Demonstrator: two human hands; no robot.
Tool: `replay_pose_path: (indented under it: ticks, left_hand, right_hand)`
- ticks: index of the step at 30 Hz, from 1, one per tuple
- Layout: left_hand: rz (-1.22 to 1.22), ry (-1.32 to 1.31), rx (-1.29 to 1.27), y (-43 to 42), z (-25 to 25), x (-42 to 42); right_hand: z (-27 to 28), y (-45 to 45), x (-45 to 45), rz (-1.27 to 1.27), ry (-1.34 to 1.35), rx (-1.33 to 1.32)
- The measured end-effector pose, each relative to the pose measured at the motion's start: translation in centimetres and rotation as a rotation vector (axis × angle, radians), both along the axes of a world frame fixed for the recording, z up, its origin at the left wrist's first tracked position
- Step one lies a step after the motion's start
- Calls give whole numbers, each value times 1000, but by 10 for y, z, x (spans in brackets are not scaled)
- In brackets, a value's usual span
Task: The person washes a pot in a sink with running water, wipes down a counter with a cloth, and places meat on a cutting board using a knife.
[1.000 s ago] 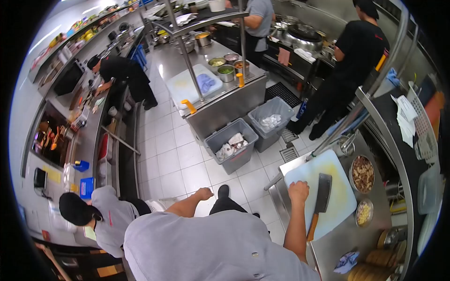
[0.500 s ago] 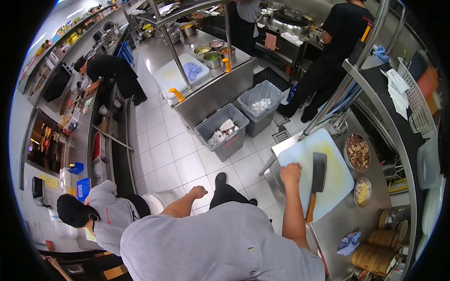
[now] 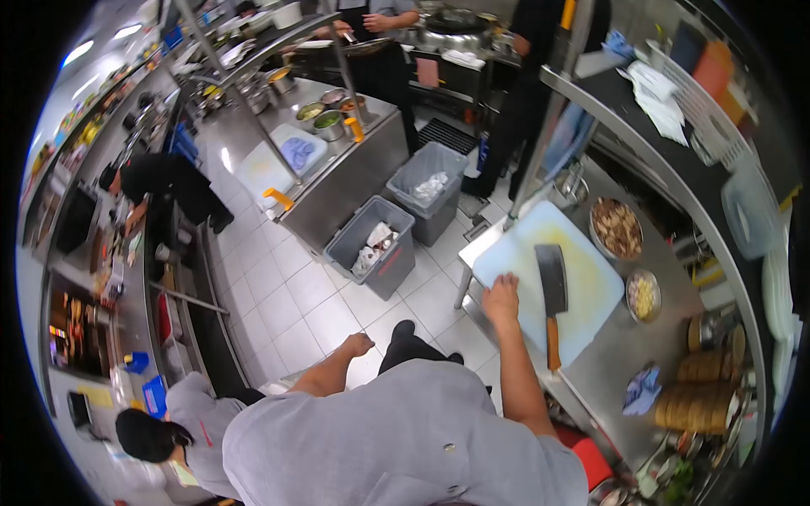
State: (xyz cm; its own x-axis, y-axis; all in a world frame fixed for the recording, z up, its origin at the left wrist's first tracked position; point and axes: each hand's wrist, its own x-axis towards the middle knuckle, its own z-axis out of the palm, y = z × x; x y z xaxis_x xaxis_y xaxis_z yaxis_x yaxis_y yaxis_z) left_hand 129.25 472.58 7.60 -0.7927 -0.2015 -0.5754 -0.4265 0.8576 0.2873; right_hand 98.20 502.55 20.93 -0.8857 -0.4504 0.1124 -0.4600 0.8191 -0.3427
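Note:
My right hand [image 3: 501, 297] rests on the near left edge of a white cutting board [image 3: 595, 308], its fingers laid out on the surface. Beside it, untouched, a cleaver [image 3: 553, 278] lies flat on the board, its wooden handle towards me. My left hand [image 3: 359, 344] hangs over the floor with curled fingers, and nothing shows in it. Right of the board stand a metal bowl of brown chopped pieces [image 3: 617, 228] and a smaller bowl of pale yellow chopped pieces [image 3: 644, 297].
Two grey bins [image 3: 393, 274] with white waste stand on the tiled floor. A steel counter [image 3: 582, 396] carries a crumpled blue cloth [image 3: 642, 390] and stacked round wooden items [image 3: 696, 407]. One co-worker [image 3: 198, 417] is close on my left; others stand farther off.
The view has swung, so the counters and bins sit farther left. My right hand stays at the board's edge, and the cleaver still lies on the board. A far co-worker's hands now show, with a pan.

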Motion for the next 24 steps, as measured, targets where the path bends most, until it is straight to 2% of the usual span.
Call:
replay_pose_path:
  ticks: [1, 3, 5, 9, 11, 13, 15, 17, 19, 21, 23, 24]
  left_hand:
    - [-40, -21, 4, 1, 2, -8]
    - [118, 116, 82, 9, 6, -19]
    - [139, 166, 156, 3, -31, -20]
    - [194, 100, 202, 20, -11, -25]
    - [211, 65, 180, 20, -14, -21]
    - [34, 41, 136, 13, -16, -16]
    - [124, -19, 146, 2, -38, -11]
    - [262, -124, 104, 5, -16, -14]
    - [94, -23, 70, 6, 16, -16]
    - [224, -5, 123, -18, -4, -12]
    - [10, 160, -82, -69, -66, 11]
    - [149, 88, -95, -72, -54, 13]
  right_hand:
    - [2, 5, 3, 36, 15, -22]
    - [-4, 17, 4, 75, 18, -106]
    - [-6, 31, 7, 86, -23, -217]
    - [-6, 46, 20, 93, -51, -303]
    - [-5, 50, 27, 76, -50, -292]
    - [-2, 51, 30, 76, -78, -296]
    - [-5, 54, 32, 64, -58, -303]
    - [-6, 49, 32, 101, -40, -321]
    - [-9, 49, 30, 65, -6, -330]
    - [-9, 49, 28, 93, -5, -345]
    - [-8, 51, 29, 72, -12, -351]
    - [-6, 55, 28, 75, -40, -386]
